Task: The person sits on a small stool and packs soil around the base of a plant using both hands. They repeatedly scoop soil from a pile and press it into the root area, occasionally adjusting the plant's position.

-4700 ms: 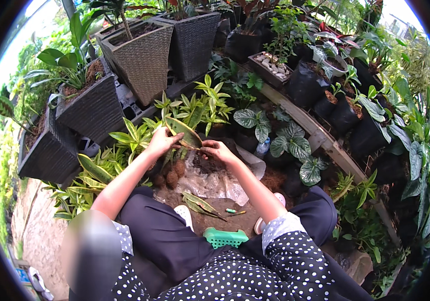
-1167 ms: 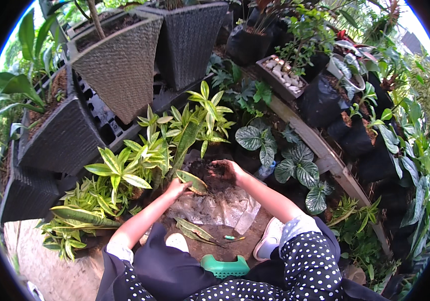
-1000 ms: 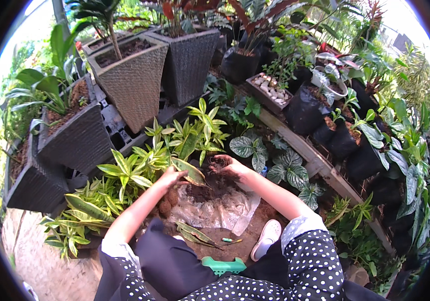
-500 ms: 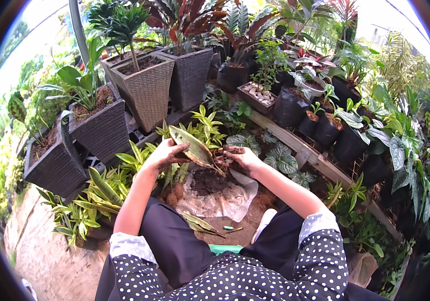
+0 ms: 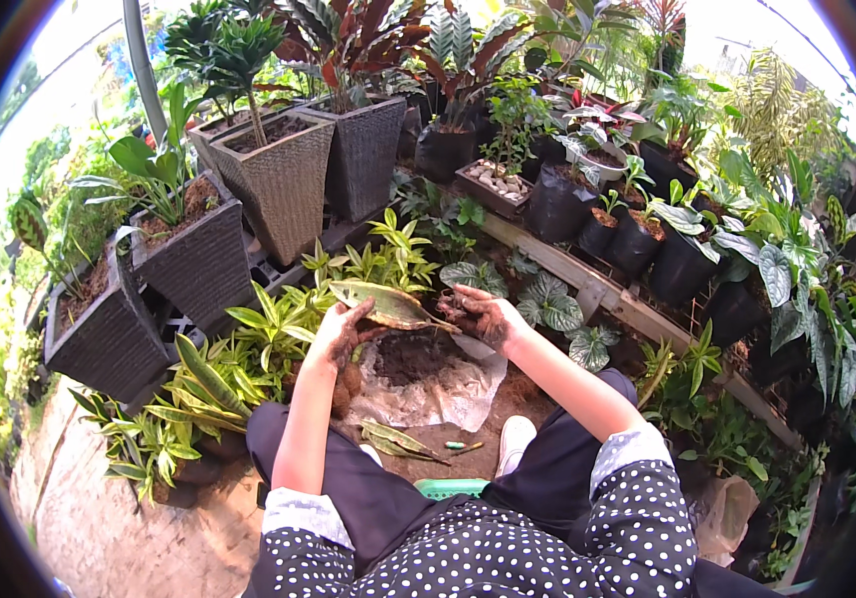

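My left hand (image 5: 342,336), smeared with dark soil, is closed on a long leaf (image 5: 388,305), green with yellowish edges. The leaf lies nearly level, its narrow brown end reaching toward my right hand (image 5: 485,317). That hand is also soil-covered, with its fingers curled beside the leaf's narrow end; what lies in them is hidden by soil and shadow. Below both hands, a heap of dark soil (image 5: 410,361) rests on a crumpled clear plastic sheet (image 5: 478,389). Cut leaves (image 5: 400,442) lie on the ground nearer me, next to a small green-handled tool (image 5: 456,446).
Tall woven-textured planters (image 5: 283,189) stand at the back left. Black plant bags (image 5: 635,244) line a wooden beam (image 5: 637,317) on the right. Yellow-edged plants (image 5: 213,384) crowd the left side. A green plastic seat edge (image 5: 451,487) and a white shoe (image 5: 516,445) are near me.
The leaf has tipped from slanting to nearly level, and my left hand has lowered slightly. My right hand has turned a little, staying by the leaf's narrow end. My knees have spread.
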Motion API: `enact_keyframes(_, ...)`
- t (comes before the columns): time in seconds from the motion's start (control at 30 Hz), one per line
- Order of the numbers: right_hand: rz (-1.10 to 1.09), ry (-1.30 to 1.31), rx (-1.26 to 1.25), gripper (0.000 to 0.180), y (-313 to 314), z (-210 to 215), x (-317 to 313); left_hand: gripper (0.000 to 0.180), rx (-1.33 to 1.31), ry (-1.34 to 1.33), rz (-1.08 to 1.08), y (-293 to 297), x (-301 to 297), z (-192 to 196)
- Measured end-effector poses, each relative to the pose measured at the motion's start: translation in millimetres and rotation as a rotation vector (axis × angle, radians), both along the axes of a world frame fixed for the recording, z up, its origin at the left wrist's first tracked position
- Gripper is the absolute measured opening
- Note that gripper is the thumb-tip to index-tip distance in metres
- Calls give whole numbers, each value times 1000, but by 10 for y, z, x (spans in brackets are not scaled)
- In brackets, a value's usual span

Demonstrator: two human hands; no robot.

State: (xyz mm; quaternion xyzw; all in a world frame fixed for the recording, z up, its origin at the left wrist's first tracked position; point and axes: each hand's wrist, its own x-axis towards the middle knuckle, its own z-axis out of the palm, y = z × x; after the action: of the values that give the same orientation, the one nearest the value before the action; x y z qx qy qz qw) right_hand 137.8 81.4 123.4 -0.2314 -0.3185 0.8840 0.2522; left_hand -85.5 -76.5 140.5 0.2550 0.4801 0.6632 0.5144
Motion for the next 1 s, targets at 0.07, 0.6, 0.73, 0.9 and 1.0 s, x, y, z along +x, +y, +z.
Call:
enact_keyframes(0.07,-10,-26,27,32,32,-129,-16,29,-22,-28,38,-15,-6,-83)
enact_keyframes(0.6,155,-257,120,44,-213,-799,-123,33,-119,-101,107,-84,-35,-729)
enact_keyframes(0.73,57,-259,76,41,-203,-905,-22,30,-133,-87,74,135,14,-716)
enact_keyframes(0.9,17,-296,51,37,-150,-858,-41,27,-129,-129,130,290,18,-833)
enact_keyframes(1.0,-63,-233,-6,39,-105,-862,-63,29,-98,-144,140,349,40,-816)
